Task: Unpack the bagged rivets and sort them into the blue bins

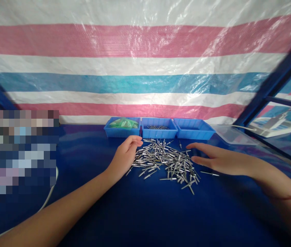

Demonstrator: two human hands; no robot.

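A loose pile of silver pop rivets [160, 157] lies spread on the blue tabletop [135, 212]. At the pile's left edge is my left hand [128, 152], its palm turned towards the rivets and its fingers loosely stretched, with nothing visible in them. My right hand [216, 159] hovers by the pile's right side, thumb and forefinger apart and holding nothing. Just below it, a single rivet [210, 174] lies away from the heap. Behind the pile stand three blue bins: the left bin [109, 131] holds a green plastic packet [123, 123], the middle bin [160, 134] some rivets, the right bin [196, 134] none that I see.
A clear plastic lid or tray [235, 135] lies right of the bins. Blue metal posts [276, 75] frame the right side, and a striped plastic sheet [135, 65] hangs behind. A white cable [50, 193] runs along the left; the area beyond it is blurred out.
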